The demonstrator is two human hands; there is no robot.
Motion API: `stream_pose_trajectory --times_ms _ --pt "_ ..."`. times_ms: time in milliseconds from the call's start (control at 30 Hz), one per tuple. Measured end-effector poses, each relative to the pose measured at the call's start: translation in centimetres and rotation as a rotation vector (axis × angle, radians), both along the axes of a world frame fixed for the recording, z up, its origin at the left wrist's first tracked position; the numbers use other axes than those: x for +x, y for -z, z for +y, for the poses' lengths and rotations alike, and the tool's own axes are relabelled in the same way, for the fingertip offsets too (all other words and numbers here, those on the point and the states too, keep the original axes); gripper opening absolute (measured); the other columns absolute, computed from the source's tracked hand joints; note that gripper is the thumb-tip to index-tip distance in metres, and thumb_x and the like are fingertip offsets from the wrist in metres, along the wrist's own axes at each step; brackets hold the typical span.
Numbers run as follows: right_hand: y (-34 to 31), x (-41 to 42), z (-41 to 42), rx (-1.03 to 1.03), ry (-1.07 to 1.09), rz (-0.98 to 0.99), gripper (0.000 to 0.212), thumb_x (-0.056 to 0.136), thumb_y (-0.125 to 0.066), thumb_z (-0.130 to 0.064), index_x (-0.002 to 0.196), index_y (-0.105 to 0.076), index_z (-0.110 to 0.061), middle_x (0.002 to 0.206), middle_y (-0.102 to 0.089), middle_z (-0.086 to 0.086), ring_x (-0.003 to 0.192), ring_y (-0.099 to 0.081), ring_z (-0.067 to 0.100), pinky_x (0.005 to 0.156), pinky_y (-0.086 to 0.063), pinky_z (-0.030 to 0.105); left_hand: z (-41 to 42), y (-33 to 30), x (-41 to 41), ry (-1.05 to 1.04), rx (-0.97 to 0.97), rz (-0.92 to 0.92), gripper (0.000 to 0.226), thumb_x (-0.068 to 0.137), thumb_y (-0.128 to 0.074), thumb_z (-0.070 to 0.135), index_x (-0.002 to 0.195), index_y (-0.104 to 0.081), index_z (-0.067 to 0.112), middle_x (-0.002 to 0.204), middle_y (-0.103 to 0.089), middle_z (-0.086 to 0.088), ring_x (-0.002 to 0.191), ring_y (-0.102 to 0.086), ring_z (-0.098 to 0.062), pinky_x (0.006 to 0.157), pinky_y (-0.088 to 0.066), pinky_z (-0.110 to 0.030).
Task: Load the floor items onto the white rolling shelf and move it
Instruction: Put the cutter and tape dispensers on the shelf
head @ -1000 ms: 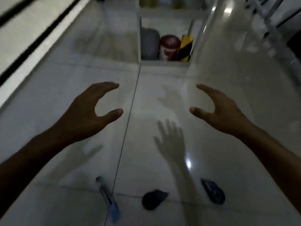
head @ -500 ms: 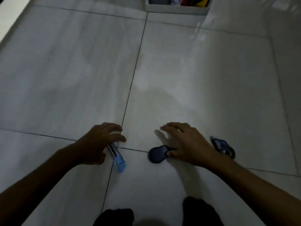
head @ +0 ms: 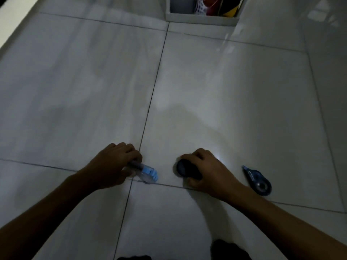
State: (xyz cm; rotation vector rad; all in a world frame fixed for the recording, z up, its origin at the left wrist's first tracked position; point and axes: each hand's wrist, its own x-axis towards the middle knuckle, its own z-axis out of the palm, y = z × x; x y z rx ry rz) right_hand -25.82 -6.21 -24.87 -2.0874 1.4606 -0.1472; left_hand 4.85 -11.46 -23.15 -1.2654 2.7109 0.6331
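**Floor items, both hands engaged**

Left hand [head: 112,166]: fingers curled round the dark end of a slim clear-and-blue plastic cutter [head: 145,172]; its blue end points right and toward the near edge of the pale tiled floor [head: 225,91], long axis slanting across the grout crossing.

Right hand [head: 208,170]: fingers and thumb curled round a dark rounded oval object [head: 185,168], rounded end facing left; whether it is lifted off the tile cannot be told.

Dark blue teardrop-shaped correction-tape dispenser [head: 257,180]: lies flat, just right of the right wrist, untouched, narrow tip pointing toward the floor's far edge.

White rolling shelf [head: 202,19]: at the far edge, bottom tier holding coloured containers.
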Motion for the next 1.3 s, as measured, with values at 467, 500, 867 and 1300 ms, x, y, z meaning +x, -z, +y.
stream_pose_trajectory --times_ms 467,500,867,1300 --pt "-21.6 -6.8 -19.7 -0.322 0.319 0.011 0.067 0.073 -0.080 -0.026 0.135 -0.055 -0.020 0.114 -0.056 0.007 0.097 -0.057 0.021 0.080 -0.044 0.022 -19.0 -20.9 -7.3 -0.327 -0.317 0.287 0.033 0.075 -0.073 0.050 0.098 -0.060 0.030 0.089 -0.056 0.013 0.074 -0.053 -0.007 0.059 -0.043 -0.027" --pt "-24.2 -7.0 -20.9 -0.343 0.316 0.011 0.068 0.074 -0.079 -0.028 0.136 -0.054 -0.021 0.115 -0.056 0.006 0.098 -0.057 0.021 0.080 -0.044 0.022 -20.1 -23.5 -7.8 -0.344 -0.343 0.299 0.033 0.075 -0.072 0.051 0.098 -0.060 0.031 0.089 -0.056 0.013 0.074 -0.053 -0.006 0.059 -0.044 -0.027" --pt "-42.6 -9.5 -29.4 -0.480 0.361 -0.008 0.070 0.077 -0.078 -0.033 0.140 -0.049 -0.023 0.119 -0.054 0.007 0.102 -0.057 0.023 0.080 -0.042 0.023 -27.7 -41.9 -12.1 -0.430 -0.434 0.417 0.032 0.073 -0.076 0.047 0.092 -0.066 0.024 0.084 -0.061 0.009 0.064 -0.053 -0.003 0.055 -0.046 -0.028" --pt "-52.6 -12.6 -46.8 -0.490 0.442 -0.075 0.065 0.076 -0.077 -0.035 0.136 -0.050 -0.027 0.120 -0.054 0.005 0.099 -0.057 0.020 0.080 -0.047 0.026 -47.8 -49.8 -23.3 -0.767 -0.256 0.711 0.033 0.070 -0.080 0.040 0.065 -0.061 0.013 0.056 -0.061 0.002 0.055 -0.058 -0.005 0.054 -0.046 -0.024"
